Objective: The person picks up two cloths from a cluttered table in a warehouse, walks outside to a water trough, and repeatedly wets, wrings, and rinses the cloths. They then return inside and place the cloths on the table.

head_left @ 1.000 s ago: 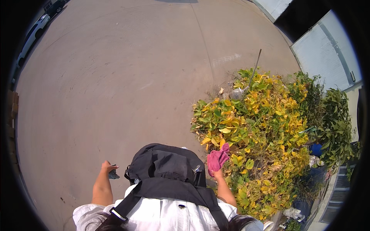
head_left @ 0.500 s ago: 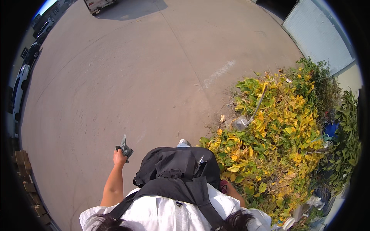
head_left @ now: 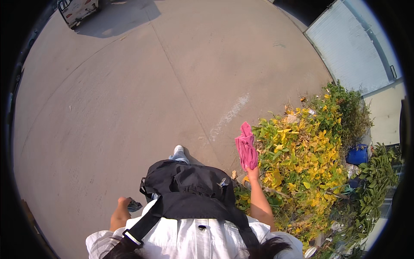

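Observation:
A crumpled pink cloth (head_left: 246, 149) sticks up from my right hand (head_left: 252, 173), which is closed round its lower end in front of the yellowing plants. Low on the left, my left hand (head_left: 123, 202) is beside my body, closed on a dark grey cloth (head_left: 134, 205). Only a small part of that cloth shows, and most of the left fingers are hidden. Between my arms, a black bag (head_left: 187, 183) hangs across my front on wide straps, over a white shirt (head_left: 189, 237).
Concrete ground (head_left: 116, 108) stretches ahead. On the right lies a patch of green and yellow plants (head_left: 302, 168), with a blue barrel (head_left: 357, 154) beyond it. A light metal door (head_left: 353, 47) stands at the far right, and a vehicle (head_left: 77, 11) is parked far left.
My right hand has come up and forward with the pink cloth. My left hand has swung back toward my body. The plants and the vehicle have shifted in view, and one foot is now forward.

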Tool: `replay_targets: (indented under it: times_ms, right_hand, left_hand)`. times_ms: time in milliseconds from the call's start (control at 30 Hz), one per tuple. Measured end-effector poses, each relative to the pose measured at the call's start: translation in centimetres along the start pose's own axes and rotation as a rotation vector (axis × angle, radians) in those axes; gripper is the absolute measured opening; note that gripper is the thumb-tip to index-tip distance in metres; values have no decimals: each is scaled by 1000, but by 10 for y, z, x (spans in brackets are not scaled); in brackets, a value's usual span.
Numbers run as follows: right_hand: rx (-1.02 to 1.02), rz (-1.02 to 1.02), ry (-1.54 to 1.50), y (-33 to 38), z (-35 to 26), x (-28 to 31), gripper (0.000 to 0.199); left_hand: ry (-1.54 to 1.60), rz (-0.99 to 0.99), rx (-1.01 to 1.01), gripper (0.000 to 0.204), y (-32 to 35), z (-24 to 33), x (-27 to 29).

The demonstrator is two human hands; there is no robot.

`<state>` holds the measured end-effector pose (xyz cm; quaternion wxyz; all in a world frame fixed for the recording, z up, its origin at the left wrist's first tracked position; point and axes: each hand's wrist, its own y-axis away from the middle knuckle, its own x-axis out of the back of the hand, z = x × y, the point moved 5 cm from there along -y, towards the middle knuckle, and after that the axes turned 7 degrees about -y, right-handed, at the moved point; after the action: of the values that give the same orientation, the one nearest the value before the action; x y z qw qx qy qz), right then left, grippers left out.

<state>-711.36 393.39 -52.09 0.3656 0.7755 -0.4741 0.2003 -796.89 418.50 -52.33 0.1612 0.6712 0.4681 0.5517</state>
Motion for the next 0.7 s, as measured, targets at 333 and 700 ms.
replay_targets:
  times_ms: [333,700]
  right_hand:
    - [-756,-376,201,-33,-20,-38,58]
    - [-450,-137,142,-618,-360,-33,59]
  left_hand:
    - [68,697,-779,37,-36,679,576]
    - [598,420,-285,41,-56,968,756]
